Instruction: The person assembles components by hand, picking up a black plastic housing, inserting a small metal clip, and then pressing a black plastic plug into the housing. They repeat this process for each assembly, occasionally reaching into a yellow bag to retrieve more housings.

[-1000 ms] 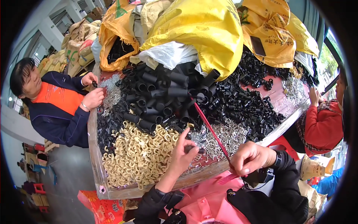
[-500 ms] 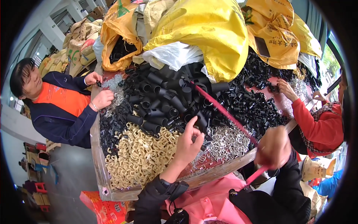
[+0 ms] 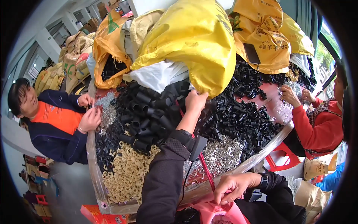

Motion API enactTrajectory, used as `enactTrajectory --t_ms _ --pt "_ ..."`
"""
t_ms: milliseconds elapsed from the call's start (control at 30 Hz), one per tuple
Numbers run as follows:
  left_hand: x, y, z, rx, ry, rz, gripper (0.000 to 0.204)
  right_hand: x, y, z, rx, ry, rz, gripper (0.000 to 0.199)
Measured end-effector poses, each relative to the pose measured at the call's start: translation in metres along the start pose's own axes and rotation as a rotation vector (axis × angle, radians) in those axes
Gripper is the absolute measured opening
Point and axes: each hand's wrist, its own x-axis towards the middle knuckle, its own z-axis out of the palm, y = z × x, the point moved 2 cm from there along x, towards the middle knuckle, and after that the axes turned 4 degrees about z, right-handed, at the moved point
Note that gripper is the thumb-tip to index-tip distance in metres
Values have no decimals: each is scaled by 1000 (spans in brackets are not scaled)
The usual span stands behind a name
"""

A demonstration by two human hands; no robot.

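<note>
My left hand (image 3: 195, 102) reaches over the heap, its fingers closed on the lower edge of a large yellow woven bag (image 3: 186, 44). Under it lie thick black tubes (image 3: 149, 108). A long pinkish-red ribbon (image 3: 204, 166) runs from among the tubes, behind my left forearm, down to the table's near edge. At its lower end is my right hand (image 3: 233, 186), fingers curled and pinched together at the ribbon, just above pink cloth (image 3: 223, 211) on my lap. Part of the ribbon is hidden by my left arm.
On the wood-rimmed table (image 3: 97, 186) lie cream hooks (image 3: 126, 171), silver metal hooks (image 3: 223, 153) and small black parts (image 3: 246, 123). An orange bag (image 3: 108, 48) and a phone (image 3: 251, 53) are at the back. Co-workers sit left and right; a red stool (image 3: 283, 156) stands at right.
My left hand has moved forward from above the silver hooks to the yellow bag's edge. My right hand has come down and left toward my lap, and the ribbon hangs steeper.
</note>
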Motion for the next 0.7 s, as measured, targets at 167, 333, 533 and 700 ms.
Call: enactTrajectory --t_ms 167,333,533,700 --pt "20 -16 -3 -244 -75 20 12 -13 -8 -15 55 43 13 9" --pt "32 18 -45 -423 -43 117 7 -35 1 -32 30 106 104 9" --pt "55 75 -72 -415 35 260 7 -67 -2 -42 68 188 164 9" --pt "79 108 -95 -376 158 281 8 -118 -17 -70 -209 528 197 12"
